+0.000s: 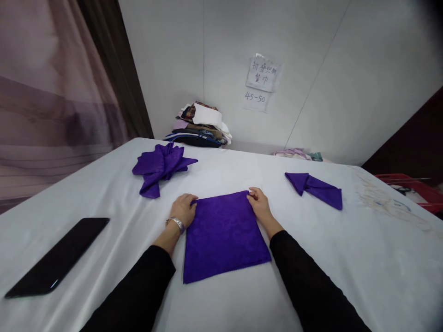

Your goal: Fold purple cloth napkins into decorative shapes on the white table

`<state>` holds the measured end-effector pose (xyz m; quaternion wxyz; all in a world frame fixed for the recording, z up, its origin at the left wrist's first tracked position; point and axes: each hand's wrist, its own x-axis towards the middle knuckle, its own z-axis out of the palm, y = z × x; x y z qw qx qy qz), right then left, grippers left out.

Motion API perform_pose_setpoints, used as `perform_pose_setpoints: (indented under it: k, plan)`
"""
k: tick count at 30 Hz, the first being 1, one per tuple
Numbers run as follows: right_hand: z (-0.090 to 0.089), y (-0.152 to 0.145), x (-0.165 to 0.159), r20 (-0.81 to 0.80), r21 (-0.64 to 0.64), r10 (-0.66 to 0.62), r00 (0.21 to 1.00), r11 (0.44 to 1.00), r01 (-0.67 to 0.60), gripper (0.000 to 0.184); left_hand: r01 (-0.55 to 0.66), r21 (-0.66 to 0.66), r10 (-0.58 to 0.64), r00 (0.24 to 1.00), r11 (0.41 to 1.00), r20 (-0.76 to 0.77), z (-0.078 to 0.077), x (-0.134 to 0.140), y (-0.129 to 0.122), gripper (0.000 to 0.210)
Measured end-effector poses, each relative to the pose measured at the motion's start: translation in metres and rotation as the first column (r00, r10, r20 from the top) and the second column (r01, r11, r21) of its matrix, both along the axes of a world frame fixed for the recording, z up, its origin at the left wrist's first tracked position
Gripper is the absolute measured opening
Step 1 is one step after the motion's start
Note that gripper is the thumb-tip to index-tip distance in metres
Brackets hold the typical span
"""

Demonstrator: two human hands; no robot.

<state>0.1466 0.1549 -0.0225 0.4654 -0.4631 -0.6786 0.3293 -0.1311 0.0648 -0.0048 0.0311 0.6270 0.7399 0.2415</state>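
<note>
On white cloth, both hands pinch purple fabric.

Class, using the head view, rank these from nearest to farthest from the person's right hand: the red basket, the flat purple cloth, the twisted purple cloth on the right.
From the right hand:
1. Flat cloth: at the fingertips, its corner touched.
2. Twisted cloth: on the table, to the right.
3. Red basket: beyond the table's right edge.
</note>
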Motion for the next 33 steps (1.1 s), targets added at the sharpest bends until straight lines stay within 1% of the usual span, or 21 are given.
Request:
perform_pose_setpoints:
  k: [2, 5, 9, 12, 14, 16, 17, 19, 21, 22, 23, 25, 28, 30, 31, 33]
  plan:
    - [0.000, 0.001, 0.001, 0.043, -0.002, -0.039, 0.998, 0.999, 0.039, 0.032, -0.002, -0.004, 0.002, 1.000, 1.000, 0.003, 0.000, 0.000, 0.000, 0.029]
    - [0.001, 0.004, 0.001, 0.175, 0.012, -0.084, 0.981, 0.996, 0.083, 0.033, -0.006, -0.007, 0.006, 1.000, 1.000, -0.003, -0.001, 0.001, 0.000, 0.028]
    - [0.000, 0.007, 0.001, 0.354, 0.032, -0.083, 0.932, 0.997, 0.077, 0.033, -0.041, 0.010, 0.041, 0.999, 0.999, -0.003, -0.001, 0.000, 0.001, 0.031]
    - [-0.002, 0.010, 0.003, 0.411, 0.072, -0.106, 0.906, 0.994, 0.084, 0.036, -0.062, 0.046, 0.063, 0.998, 0.997, -0.005, -0.001, 0.003, -0.002, 0.034]
    - [-0.003, 0.010, 0.005, 0.418, 0.060, -0.123, 0.900, 0.992, 0.107, 0.038, -0.045, 0.062, 0.046, 0.999, 0.997, -0.017, -0.001, 0.009, -0.007, 0.036]
    - [-0.003, 0.009, 0.006, 0.428, 0.029, -0.117, 0.896, 0.993, 0.116, 0.040, -0.010, 0.042, 0.012, 0.999, 0.999, -0.042, -0.001, 0.016, -0.012, 0.042]
    - [-0.002, 0.008, 0.005, 0.451, 0.023, -0.095, 0.887, 0.995, 0.095, 0.042, 0.009, 0.006, -0.009, 0.998, 1.000, -0.059, -0.002, 0.020, -0.014, 0.046]
    - [0.001, 0.006, 0.002, 0.544, 0.031, -0.010, 0.839, 0.999, -0.009, 0.045, 0.034, -0.094, -0.043, 0.995, 0.995, -0.095, -0.002, 0.027, -0.018, 0.052]
    - [0.004, 0.004, -0.002, 0.656, 0.025, 0.078, 0.751, 0.992, -0.125, 0.047, 0.040, -0.176, -0.062, 0.991, 0.984, -0.122, -0.001, 0.031, -0.019, 0.055]
    - [0.006, 0.003, -0.004, 0.697, 0.011, 0.107, 0.709, 0.987, -0.160, 0.047, 0.038, -0.195, -0.063, 0.990, 0.980, -0.124, 0.000, 0.032, -0.018, 0.056]
    - [0.009, 0.003, -0.005, 0.723, -0.009, 0.127, 0.679, 0.985, -0.174, 0.049, 0.034, -0.199, -0.058, 0.992, 0.979, -0.116, 0.002, 0.033, -0.019, 0.056]
    - [0.014, 0.000, -0.004, 0.740, -0.065, 0.153, 0.655, 0.985, -0.157, 0.052, 0.033, -0.190, -0.048, 0.996, 0.981, -0.075, 0.005, 0.031, -0.021, 0.056]
    - [0.021, -0.014, 0.001, 0.720, -0.161, 0.179, 0.671, 0.983, -0.090, 0.060, 0.025, -0.167, -0.029, 0.999, 0.986, -0.020, 0.008, 0.031, -0.038, 0.056]
    - [0.026, -0.036, 0.002, 0.725, -0.164, 0.177, 0.665, 0.983, -0.083, 0.065, 0.022, -0.156, -0.024, 1.000, 0.988, -0.010, 0.008, 0.036, -0.059, 0.056]
    - [0.027, -0.050, 0.000, 0.739, -0.142, 0.178, 0.649, 0.984, -0.109, 0.068, 0.030, -0.151, -0.032, 0.999, 0.988, -0.012, 0.008, 0.041, -0.072, 0.056]
    - [0.028, -0.085, -0.008, 0.766, -0.087, 0.200, 0.610, 0.974, -0.211, 0.068, 0.077, -0.147, -0.082, 0.996, 0.986, -0.030, 0.006, 0.054, -0.099, 0.056]
